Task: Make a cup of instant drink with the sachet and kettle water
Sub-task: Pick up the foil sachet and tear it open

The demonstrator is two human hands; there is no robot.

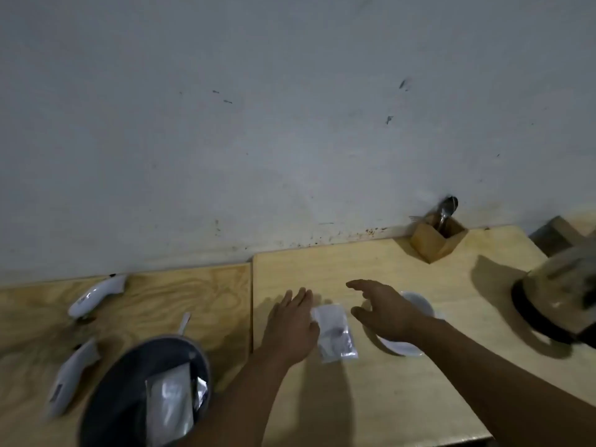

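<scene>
A dark round bowl [135,395] holding pale packets sits at the light wooden table's [403,398] near left edge. Mid-surface, the left hand [292,327] rests flat, fingers straight and together, touching a clear plastic sachet [337,333]. The right hand [387,309] hovers spread wide over a white saucer [403,348]. A glass kettle [561,298] stands at the right edge; a wooden cutlery block [435,241] stands at the far edge.

A sachet [335,333] lies on the table [387,398] between the left hand [290,327] and right hand [387,314], with a saucer [403,346] under the right. A kettle [558,301] stands far right, a utensil holder [435,240] behind by the wall, a bowl [129,398] holding packets front left.
</scene>
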